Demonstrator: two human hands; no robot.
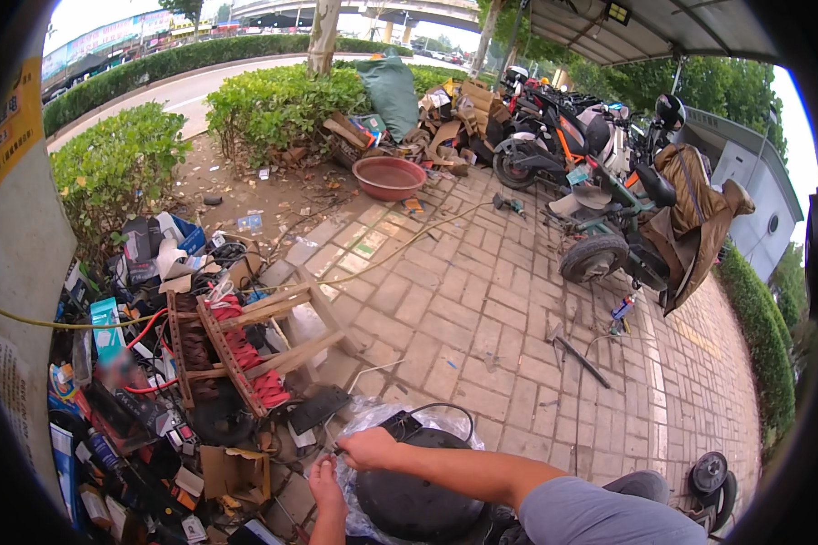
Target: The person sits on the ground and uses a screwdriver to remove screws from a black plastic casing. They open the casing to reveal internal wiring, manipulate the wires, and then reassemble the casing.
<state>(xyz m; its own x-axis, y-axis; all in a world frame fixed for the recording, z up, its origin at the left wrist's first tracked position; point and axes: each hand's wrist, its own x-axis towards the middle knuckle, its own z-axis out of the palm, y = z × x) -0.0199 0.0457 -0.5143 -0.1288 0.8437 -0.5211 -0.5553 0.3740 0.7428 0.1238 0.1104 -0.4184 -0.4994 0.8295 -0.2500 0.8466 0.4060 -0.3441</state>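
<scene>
My right hand (369, 449) reaches across from the right with its fingers closed. Close beside it, my left hand (326, 483) has thumb and fingers pinched together. Something small and dark shows at the right fingertips, too small to name. Under my right forearm lies a large round black part (418, 501), like a wheel hub or lid, partly hidden by the arm. Clear plastic wrap (365, 411) spreads under and around it. A black cable (453, 408) loops up beyond my right wrist.
A tipped wooden stool (280, 306) with red straps lies ahead-left, among heaped tools and boxes (136, 409). A black bar (583, 363) lies on the brick paving (445, 300). Farther off are a reddish basin (389, 178), a yellow hose (400, 247) and parked electric scooters (600, 259).
</scene>
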